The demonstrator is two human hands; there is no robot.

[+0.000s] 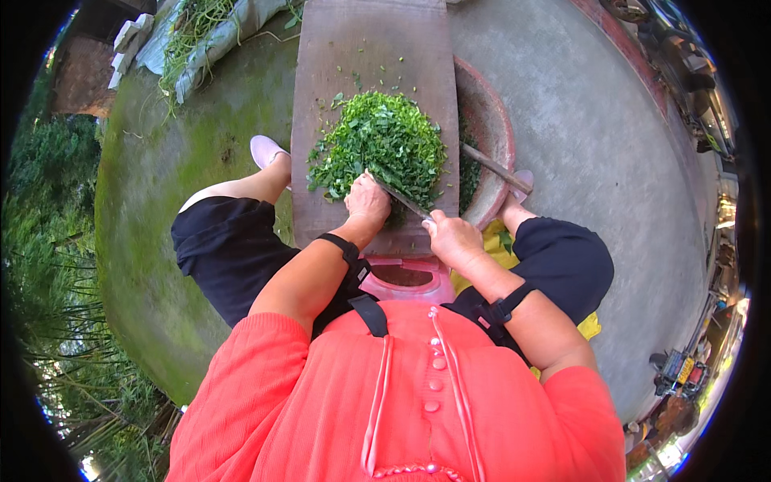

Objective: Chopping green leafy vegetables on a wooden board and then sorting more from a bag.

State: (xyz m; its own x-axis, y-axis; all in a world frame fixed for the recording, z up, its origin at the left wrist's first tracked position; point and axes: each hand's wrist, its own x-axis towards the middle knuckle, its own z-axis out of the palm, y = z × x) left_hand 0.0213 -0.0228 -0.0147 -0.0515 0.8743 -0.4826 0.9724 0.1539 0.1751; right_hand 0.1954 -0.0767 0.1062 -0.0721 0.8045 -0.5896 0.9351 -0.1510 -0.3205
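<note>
On a long wooden board [373, 54] before me lies a heap of chopped green leaves and stems [391, 132]. A knife [409, 203] slants across the near side of the heap, its handle in my right hand [456, 241]. My left hand [368, 200] is curled at the far end of the blade, against the greens. Whether its fingers grip the blade or a bunch of leaves is hidden. Dark leaves show under the blade between my hands.
Right of the board, partly beneath it, stands a round reddish basin [503, 123] holding greens. A wooden handle [497, 169] juts over its rim. A pink plastic stool [415, 289] is at the board's near end. Long-stemmed greens [193, 36] lie on sheeting, upper left.
</note>
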